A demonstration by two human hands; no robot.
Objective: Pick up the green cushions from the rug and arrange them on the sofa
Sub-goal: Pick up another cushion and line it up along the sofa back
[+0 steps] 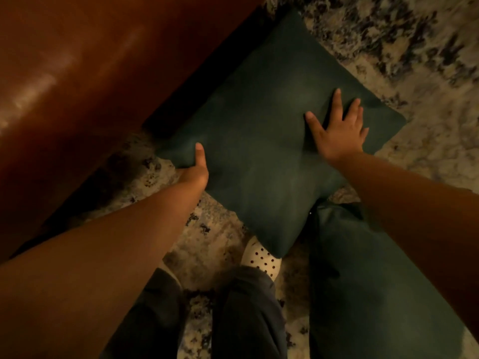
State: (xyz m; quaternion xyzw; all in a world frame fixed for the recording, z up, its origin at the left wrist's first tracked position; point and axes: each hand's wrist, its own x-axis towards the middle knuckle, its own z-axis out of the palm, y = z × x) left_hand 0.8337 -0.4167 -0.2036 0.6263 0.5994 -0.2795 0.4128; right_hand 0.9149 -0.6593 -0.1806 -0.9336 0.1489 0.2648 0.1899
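A dark green square cushion (259,141) lies on the patterned rug (427,60), one corner pushed against the base of the brown leather sofa (77,68). My left hand (195,168) grips the cushion's left corner, thumb on top and fingers hidden underneath. My right hand (337,128) lies flat on the cushion's top right area with fingers spread. A second green cushion (368,281) lies on the rug at the lower right, partly under the first cushion and my right forearm.
My legs in dark trousers (233,320) and a white dotted sock (261,260) stand on the rug just below the cushion. The sofa fills the upper left. Open rug stretches to the upper right.
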